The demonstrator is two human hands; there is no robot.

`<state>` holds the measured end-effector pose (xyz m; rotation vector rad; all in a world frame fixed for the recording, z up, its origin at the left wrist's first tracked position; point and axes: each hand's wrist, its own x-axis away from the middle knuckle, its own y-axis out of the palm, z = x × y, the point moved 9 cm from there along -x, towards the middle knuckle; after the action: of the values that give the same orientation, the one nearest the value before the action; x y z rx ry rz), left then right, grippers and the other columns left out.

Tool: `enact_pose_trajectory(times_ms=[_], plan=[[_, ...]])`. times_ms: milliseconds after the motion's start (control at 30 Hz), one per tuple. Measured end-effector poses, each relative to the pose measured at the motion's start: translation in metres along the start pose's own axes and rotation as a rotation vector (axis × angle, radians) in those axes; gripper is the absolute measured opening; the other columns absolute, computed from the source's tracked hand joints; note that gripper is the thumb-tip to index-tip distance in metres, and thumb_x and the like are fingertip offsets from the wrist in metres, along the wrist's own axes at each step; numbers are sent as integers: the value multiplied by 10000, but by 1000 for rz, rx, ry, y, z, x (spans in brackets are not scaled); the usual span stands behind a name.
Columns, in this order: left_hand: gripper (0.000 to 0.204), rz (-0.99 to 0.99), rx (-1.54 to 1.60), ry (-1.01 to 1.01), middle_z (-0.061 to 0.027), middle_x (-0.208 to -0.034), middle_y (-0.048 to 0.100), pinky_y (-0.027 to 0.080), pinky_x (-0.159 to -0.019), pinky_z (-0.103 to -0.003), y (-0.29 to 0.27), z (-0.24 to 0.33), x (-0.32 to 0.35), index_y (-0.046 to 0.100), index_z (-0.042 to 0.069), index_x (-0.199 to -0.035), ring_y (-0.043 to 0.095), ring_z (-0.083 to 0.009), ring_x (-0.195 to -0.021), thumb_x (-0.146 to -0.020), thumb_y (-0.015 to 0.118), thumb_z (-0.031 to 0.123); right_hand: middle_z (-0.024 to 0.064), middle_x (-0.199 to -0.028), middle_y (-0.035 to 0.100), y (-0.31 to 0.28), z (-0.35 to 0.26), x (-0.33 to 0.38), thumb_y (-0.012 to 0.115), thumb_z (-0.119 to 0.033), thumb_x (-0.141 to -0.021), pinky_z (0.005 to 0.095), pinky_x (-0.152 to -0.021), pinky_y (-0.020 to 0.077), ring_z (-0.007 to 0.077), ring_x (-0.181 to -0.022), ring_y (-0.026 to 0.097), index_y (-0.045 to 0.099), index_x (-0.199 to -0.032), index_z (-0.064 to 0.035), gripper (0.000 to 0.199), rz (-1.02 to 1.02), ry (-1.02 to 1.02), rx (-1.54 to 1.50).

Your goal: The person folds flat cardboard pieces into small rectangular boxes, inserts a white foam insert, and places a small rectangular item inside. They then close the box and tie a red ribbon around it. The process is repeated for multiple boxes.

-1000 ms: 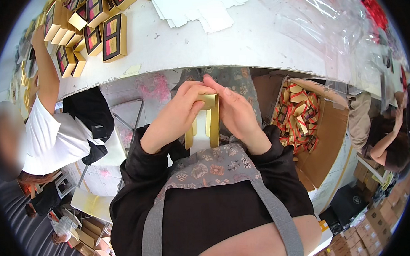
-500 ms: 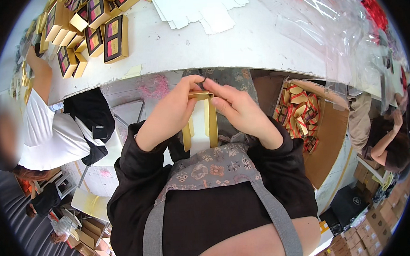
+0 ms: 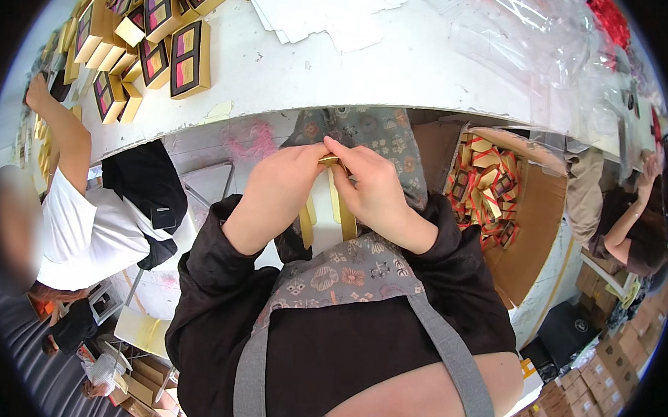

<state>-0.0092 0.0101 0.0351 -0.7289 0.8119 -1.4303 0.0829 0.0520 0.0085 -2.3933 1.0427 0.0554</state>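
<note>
Head view: left hand [image 3: 274, 192] and right hand [image 3: 375, 183], grip closed on gold carton [image 3: 349, 226], pinch its far end, apparently for steadiness.

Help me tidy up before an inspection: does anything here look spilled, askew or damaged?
A loose tangle of pink strands lies on the floor by the white table; it looks like stray filler, so out of place. The table also looks worn along its edge. The gold box, partly covered, shows no clear damage.
</note>
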Motion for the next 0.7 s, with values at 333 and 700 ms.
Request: enact_pose_trajectory(times_ms=[333, 700], plan=[[158, -195, -380, 77, -110, -738, 601, 495, -553, -371, 6, 2, -6, 502, 17, -851, 622, -269, -656, -713, 577, 8, 87, -685, 610, 23, -24, -35, 631, -99, -661, 337, -562, 504, 241, -663, 595, 526, -816, -31, 200, -367, -227, 626], [496, 679, 326, -369, -86, -914, 639, 520, -685, -306, -95, -52, 10, 454, 82, -1257, 627, -171, -758, -779, 424, -51, 322, -1485, 11, -52, -38, -37, 816, -468, -654, 459, -1002, 386, 444, -1344, 231, -10, -1430, 63, 1251, 305, -19, -184]])
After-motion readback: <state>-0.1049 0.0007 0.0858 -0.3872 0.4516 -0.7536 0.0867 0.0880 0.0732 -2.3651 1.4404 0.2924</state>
